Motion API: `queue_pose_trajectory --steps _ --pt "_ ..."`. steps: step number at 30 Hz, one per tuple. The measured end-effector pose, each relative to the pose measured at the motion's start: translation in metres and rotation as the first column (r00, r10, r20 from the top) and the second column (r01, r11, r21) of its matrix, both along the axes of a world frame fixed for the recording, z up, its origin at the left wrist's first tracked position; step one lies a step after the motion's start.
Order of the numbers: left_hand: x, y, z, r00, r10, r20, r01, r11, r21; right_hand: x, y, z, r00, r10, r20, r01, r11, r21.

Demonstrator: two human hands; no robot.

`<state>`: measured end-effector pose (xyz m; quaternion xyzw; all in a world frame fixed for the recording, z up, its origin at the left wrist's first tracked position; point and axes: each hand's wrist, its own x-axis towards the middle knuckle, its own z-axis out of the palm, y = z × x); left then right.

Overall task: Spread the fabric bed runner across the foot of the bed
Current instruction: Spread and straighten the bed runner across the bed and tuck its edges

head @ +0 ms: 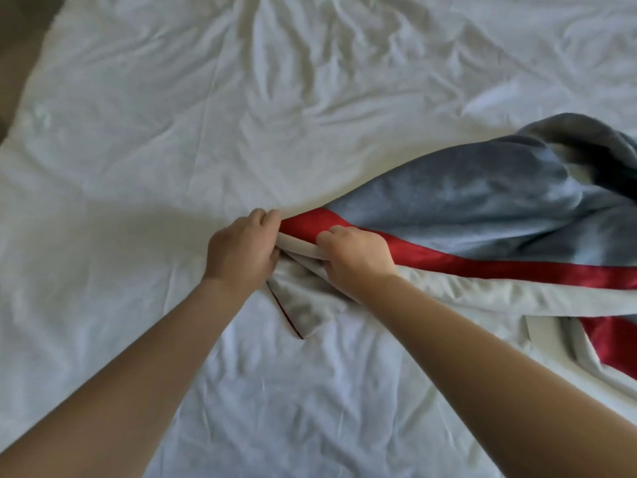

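Both forearms [138, 374] come in bare from the bottom edge of the head view, reaching out over the bed. The left hand [241, 251] and right hand [355, 255] sit close together around the middle of the shot, knuckles up, fingers curled, and both hands have a grip on the near end of the bed runner [465, 201]. The left one is bunched on the very tip, and the right one is clutching a pale folded edge just beside it. The runner is grey-blue on top with a shiny red stripe [482, 267] and a light grey underside. It's crumpled and twisted, trailing from the hands off the right edge of the frame. It all lies on a wrinkly white sheet [206, 115], with one flipped corner flat just below the hands. A sliver of brown floor [17, 46] shows top left.
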<state>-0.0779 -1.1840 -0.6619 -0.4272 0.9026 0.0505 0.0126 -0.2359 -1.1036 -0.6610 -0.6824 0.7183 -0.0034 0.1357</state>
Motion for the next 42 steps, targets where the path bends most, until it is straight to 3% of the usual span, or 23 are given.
queue_pose_trajectory --steps 4,7,13,16,21,30,33,37,42 --pt "-0.005 0.023 -0.017 0.943 0.281 -0.180 -0.268 0.959 0.091 -0.020 0.006 -0.003 1.000 0.020 0.003 -0.020 1.000 -0.012" --pt "-0.015 0.038 -0.021 0.811 0.539 -0.228 -0.487 0.838 0.247 -0.030 0.002 -0.003 0.999 0.048 -0.020 -0.048 0.999 0.012" --pt "-0.031 0.044 -0.026 0.480 0.792 -0.377 -0.570 0.609 0.552 -0.023 -0.019 -0.009 0.981 0.187 0.054 -0.188 0.982 0.013" --pt "-0.029 0.046 -0.033 0.562 0.765 -0.313 -0.545 0.628 0.555 -0.015 -0.027 -0.013 0.971 0.226 0.074 -0.227 0.974 0.005" --pt "-0.016 0.037 -0.047 0.727 0.609 -0.317 -0.519 0.790 0.326 -0.002 -0.034 -0.024 0.965 0.263 -0.005 -0.262 0.963 0.062" --pt "0.029 -0.017 -0.038 0.801 0.506 -0.320 -0.400 0.850 0.343 0.028 -0.070 -0.011 0.998 -0.032 -0.058 0.040 0.989 0.144" --pt "0.056 -0.037 -0.024 0.860 0.399 -0.318 -0.301 0.900 0.316 0.042 -0.076 -0.007 0.989 -0.148 -0.028 0.150 0.986 0.077" --pt "0.095 -0.075 0.001 0.963 0.157 -0.221 -0.129 0.982 0.137 0.080 -0.090 0.007 0.981 -0.194 0.013 0.195 0.980 -0.040" --pt "0.154 -0.138 0.044 0.994 0.024 -0.109 -0.032 0.996 -0.077 0.143 -0.125 0.032 0.978 -0.192 0.082 0.203 0.967 -0.157"
